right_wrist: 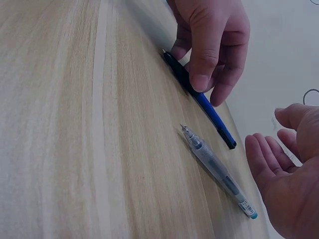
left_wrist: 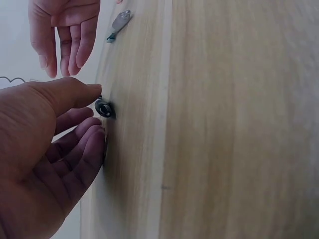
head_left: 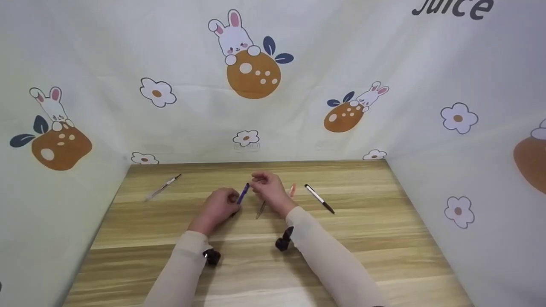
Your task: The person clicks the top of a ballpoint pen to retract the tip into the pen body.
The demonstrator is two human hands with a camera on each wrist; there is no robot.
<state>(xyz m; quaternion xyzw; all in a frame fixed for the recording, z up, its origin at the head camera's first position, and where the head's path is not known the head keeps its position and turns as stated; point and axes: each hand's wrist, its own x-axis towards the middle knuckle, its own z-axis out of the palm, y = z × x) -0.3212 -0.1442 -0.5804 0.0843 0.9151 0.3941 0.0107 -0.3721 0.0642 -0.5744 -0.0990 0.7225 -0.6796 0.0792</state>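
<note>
White walls (head_left: 187, 51) with bunny pictures stand around your wooden table (head_left: 401, 251). From your head, you see one blue pen (head_left: 242, 195), slanting from near left to far right. Your left hand (head_left: 218, 207) pinches its near part; your right hand (head_left: 271, 192) holds nothing, by its far end. Two clear pens (head_left: 164, 187) lie there, one left and one between your arms, plus, at right, one black-and-white pen (head_left: 319, 198) and one half-hidden orange thing (head_left: 292, 190). From your left wrist, you see the blue pen end-on. From your right wrist, its tip points near left, with one clear pen beside it, slanting alike.
</note>
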